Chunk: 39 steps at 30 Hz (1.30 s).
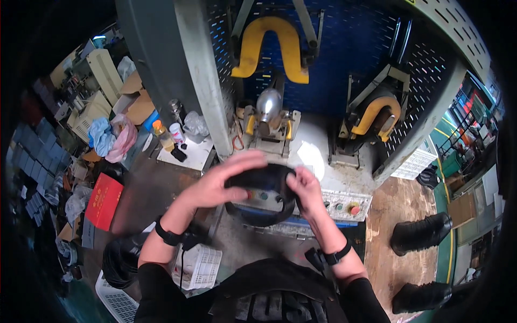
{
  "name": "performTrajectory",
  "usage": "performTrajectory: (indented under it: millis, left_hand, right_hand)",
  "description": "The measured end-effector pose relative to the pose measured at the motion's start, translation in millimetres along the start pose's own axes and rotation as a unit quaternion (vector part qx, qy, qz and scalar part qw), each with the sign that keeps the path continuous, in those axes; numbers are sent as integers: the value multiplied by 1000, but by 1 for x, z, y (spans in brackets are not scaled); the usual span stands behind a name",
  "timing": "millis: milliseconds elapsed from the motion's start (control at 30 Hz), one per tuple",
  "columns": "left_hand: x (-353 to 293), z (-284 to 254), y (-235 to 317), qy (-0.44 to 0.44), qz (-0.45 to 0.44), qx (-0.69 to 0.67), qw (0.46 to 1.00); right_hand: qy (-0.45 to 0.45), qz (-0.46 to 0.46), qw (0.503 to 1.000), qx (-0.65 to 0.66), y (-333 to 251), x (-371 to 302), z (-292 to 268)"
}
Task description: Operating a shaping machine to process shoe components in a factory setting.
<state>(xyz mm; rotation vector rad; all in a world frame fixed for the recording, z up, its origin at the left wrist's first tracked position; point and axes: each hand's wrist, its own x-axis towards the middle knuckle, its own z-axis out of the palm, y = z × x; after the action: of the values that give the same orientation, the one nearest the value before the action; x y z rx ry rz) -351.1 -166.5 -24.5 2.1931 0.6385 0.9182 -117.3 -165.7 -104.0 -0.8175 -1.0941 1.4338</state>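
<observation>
A black boot upper [264,218], smeared by motion, hangs as a loop in front of the machine's control panel; its exact shape is hard to make out. My right hand [307,191] pinches its right edge between thumb and fingers. Over its left side, my left hand [229,180] has stretched fingers with the thumb apart; whether it touches the upper I cannot tell. Just beyond stands a shiny metal boot form [269,105] on the machine, beneath a raised yellow U-shaped clamp [272,46].
At the right station, another yellow clamp [377,116] surrounds a dark piece. Black boots [420,234] lie on the brown board at right. A red button [354,209] sits on the panel. Bottles [163,134], a red box [104,202] and a white basket [202,266] are on the left.
</observation>
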Motion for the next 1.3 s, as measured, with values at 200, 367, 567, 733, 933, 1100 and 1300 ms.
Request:
performTrajectory:
  millis: [200, 367, 567, 733, 933, 1100, 1300]
  left_hand:
    - [121, -55, -16, 167, -52, -22, 984]
    - [154, -60, -80, 166, -181, -159, 956]
    - [151, -55, -102, 164, -90, 55, 981]
    - [141, -35, -103, 208, 27, 147, 967]
    - [122, -30, -93, 196, 37, 134, 971]
    - [107, -30, -98, 196, 136, 179, 955]
    - [98, -28, -102, 180, 151, 132, 963]
  right_hand:
    - [-35, -68, 978, 193, -57, 147, 15]
    - [-24, 22, 964, 264, -28, 193, -10]
    - [-109, 122, 939, 302, 14, 127, -33]
    - [-18, 177, 904, 388, 111, 48, -33]
    - [160, 118, 886, 419, 163, 91, 4]
    - [336, 130, 913, 190, 200, 145, 9]
    - [401, -30, 823, -401, 220, 194, -39]
